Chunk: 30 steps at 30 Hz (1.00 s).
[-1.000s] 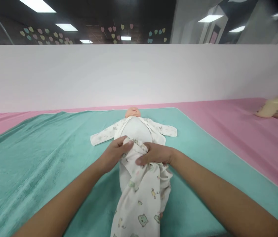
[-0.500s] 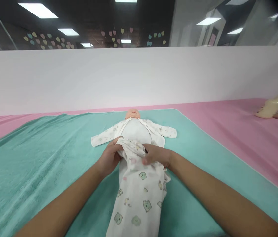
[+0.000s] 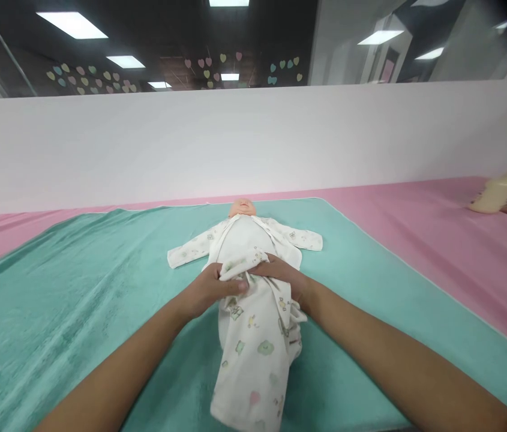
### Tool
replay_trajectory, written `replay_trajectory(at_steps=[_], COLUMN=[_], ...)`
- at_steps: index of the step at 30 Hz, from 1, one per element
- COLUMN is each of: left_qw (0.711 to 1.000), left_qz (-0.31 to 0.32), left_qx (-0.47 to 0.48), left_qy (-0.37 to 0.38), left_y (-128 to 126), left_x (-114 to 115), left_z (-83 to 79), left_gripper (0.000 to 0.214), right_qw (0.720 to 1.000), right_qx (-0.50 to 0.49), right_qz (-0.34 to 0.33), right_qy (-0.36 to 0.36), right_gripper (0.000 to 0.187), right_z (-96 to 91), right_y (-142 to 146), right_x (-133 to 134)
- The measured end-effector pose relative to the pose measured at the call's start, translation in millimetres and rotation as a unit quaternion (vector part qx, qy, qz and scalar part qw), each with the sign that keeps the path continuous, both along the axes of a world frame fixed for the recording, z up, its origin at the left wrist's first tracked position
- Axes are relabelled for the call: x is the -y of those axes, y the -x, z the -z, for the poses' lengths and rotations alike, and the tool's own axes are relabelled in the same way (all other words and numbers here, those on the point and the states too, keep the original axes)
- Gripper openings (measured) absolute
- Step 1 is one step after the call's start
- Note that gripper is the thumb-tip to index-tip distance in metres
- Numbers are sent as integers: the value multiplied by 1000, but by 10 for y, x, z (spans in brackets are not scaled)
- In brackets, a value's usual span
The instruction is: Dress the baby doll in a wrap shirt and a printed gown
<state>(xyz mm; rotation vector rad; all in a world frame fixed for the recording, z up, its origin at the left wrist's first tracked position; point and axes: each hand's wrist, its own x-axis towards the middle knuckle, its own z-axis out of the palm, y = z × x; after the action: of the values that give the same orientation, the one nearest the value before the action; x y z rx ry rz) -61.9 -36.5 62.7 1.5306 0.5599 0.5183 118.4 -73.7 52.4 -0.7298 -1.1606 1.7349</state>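
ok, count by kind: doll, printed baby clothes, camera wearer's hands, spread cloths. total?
Doll: 1
Printed baby clothes: 2 (spread top, held garment)
Wearer's hands: 2 (left hand, right hand)
Spread cloths: 2 (teal blanket, pink cover)
Total: 7

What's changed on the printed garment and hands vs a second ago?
Printed garment: lower end moved up, left corner now in view. Left hand: shifted slightly toward the wearer. It and the right hand keep hold of the cloth. Unmoved: doll, open jacket.
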Motion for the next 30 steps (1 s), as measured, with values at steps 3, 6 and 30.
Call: replay_trajectory(at_steps=[3, 6, 30], left_qw=[993, 985, 984], left_qz=[-30, -35, -67], left_qx=[90, 134, 120], left_qy=[66, 100, 117], left_y=[-8, -25, -63], left_x=[-22, -26, 37], left_z=[42, 46, 59], left_gripper=[29, 37, 40], right_qw=[1000, 997, 996], right_qx=[5, 10, 16], right_qz=[-8, -77, -90], right_qy=[-3, -6, -10], right_gripper=[35, 42, 40], right_z=[-32, -40, 44], right_y=[0, -45, -73], right_x=[10, -4, -19])
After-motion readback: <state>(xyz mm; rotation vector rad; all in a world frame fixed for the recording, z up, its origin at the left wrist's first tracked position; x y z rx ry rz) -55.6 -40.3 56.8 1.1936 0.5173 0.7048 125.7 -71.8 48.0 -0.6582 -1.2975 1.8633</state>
